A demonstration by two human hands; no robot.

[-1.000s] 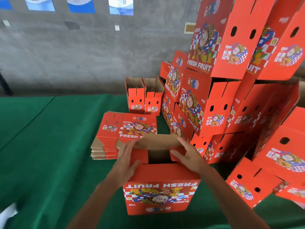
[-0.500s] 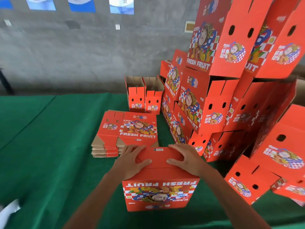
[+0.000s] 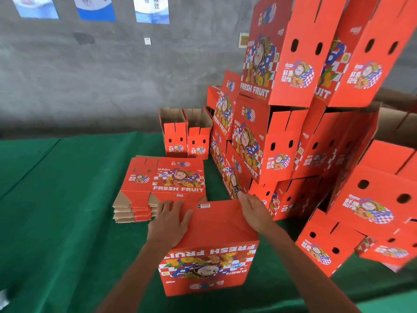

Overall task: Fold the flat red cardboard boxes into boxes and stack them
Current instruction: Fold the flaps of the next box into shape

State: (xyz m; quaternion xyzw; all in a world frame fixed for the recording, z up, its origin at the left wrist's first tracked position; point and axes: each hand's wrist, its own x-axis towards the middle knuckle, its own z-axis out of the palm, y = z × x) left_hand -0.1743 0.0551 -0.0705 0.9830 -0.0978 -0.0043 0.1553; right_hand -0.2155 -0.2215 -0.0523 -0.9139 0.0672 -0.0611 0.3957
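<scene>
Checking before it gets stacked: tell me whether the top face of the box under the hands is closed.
Closed: the box shows one flat red top panel, no opening visible. The left hand presses flat on it.

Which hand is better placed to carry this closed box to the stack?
Probably the right hand: it lies on the box edge nearest the stack. The left hand presses the far side.

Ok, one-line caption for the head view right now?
Both hands, left and right, press flat on the folded red box beside the flat stack.
</scene>
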